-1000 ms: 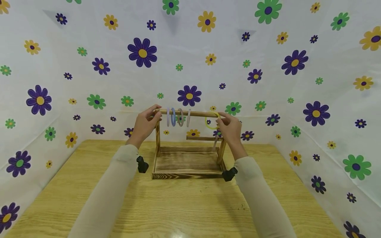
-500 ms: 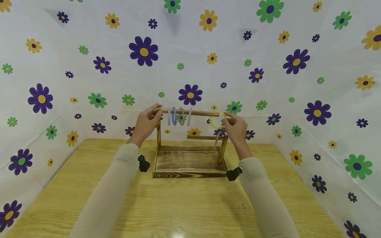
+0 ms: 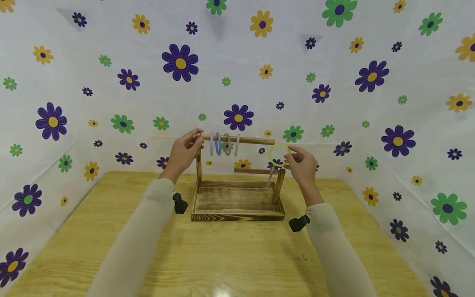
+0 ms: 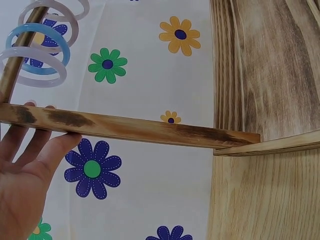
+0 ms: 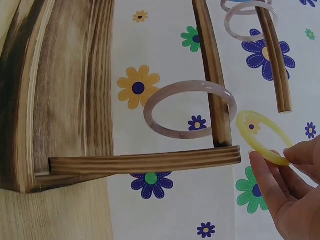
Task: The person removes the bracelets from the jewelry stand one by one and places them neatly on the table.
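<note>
My left hand (image 3: 181,156) grips the top of the left post (image 4: 125,127) of a wooden bangle stand (image 3: 237,217), thumb on one side and fingers behind. My right hand (image 3: 303,166) pinches a yellow bangle (image 5: 272,159) between thumb and fingers, just off the free right end of the upper rod (image 3: 256,140). On that rod, toward the left, hang several bangles, among them a blue bangle (image 4: 65,52) and a lavender one (image 4: 57,75). A pale mauve bangle (image 5: 172,132) hangs on the lower rod (image 3: 252,171), near the right post (image 3: 276,187).
The stand's shallow tray base rests on a wood-grain table (image 3: 222,255). White cloth (image 3: 208,99) with a flower print surrounds the table at the back and sides. Small dark specks (image 3: 304,257) lie on the table at the front right.
My right hand has drawn the yellow bangle rightward, from around the upper rod's end to clear of it. My left hand keeps its grip on the post.
</note>
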### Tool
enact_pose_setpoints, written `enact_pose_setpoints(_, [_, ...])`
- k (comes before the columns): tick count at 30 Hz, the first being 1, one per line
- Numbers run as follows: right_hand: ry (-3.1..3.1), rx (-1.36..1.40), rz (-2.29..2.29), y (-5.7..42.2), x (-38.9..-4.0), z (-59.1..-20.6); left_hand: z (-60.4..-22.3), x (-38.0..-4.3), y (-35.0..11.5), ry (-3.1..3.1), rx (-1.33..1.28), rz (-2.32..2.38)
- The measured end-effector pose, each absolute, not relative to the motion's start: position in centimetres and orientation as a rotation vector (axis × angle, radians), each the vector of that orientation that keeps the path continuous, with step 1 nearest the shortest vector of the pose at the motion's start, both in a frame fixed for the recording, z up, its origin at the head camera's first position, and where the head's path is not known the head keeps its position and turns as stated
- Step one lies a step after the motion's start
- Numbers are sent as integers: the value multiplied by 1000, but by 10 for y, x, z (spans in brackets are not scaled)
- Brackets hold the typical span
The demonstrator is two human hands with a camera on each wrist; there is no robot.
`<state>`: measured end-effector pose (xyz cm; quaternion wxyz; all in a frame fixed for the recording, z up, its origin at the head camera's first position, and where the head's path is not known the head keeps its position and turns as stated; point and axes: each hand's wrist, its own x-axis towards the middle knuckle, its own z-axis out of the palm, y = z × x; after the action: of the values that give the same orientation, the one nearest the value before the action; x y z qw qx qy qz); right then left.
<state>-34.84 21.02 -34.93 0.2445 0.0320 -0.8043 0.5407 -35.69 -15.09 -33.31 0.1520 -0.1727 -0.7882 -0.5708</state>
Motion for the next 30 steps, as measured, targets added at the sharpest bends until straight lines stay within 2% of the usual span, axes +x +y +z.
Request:
enact_pose_setpoints(5, [-2192, 101, 1453, 216, -347, -351, -350, -375, -156, -2240, -514, -1624])
enact_pose_setpoints(30, [-2182, 103, 1439, 246, -339, -359, -352, -378, -156, -2207, -545, -1602])
